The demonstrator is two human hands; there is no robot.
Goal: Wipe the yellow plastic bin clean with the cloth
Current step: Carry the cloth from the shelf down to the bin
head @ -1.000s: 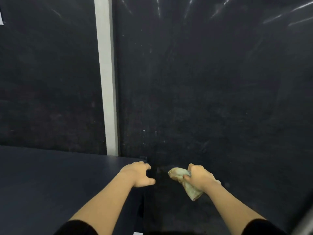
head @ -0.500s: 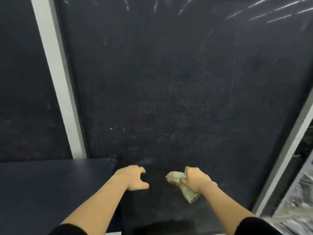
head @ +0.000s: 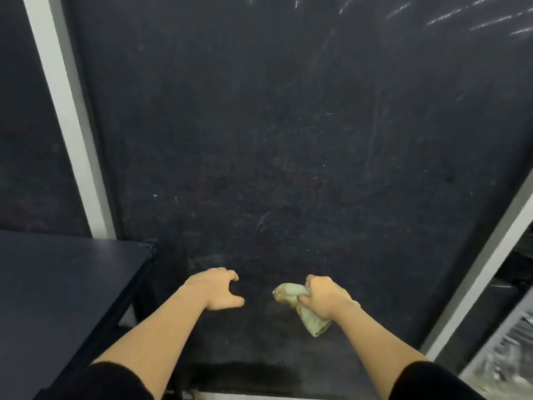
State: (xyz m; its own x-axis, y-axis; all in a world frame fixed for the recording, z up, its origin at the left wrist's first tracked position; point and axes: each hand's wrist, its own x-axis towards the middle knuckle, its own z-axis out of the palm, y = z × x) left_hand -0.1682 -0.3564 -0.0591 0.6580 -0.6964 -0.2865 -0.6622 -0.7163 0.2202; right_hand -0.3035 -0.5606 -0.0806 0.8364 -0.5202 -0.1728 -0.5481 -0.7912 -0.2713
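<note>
Cloth [head: 300,306], pale greenish-yellow and crumpled, sits bunched in the right hand [head: 326,297]. That hand's fingers are curled tight around it, one wad poking out toward the left hand and a longer tail hanging below the wrist side. The yellow bin does not show anywhere in the head view.

From the head view, the left hand [head: 215,288] is held out beside the right, a clear gap between them. It grips nothing: its fingers are half-curled like a claw, thumb stuck out toward the cloth. Both forearms are bare, with black sleeves [head: 115,381] at the bottom edge.

Ahead and beneath the hands stretches a large dark panel [head: 288,154], matte, with faint pale scuffs and scratches, and streaks of reflected light near its top right. A white strip [head: 69,122] runs slantwise along its left edge, with more dark surface beyond it. A second white strip [head: 484,272] borders the panel on the right. At lower left stands a dark blue table [head: 57,284], its corner close to the left forearm. At far lower right is a blurred grey, shiny patch I cannot make out.
</note>
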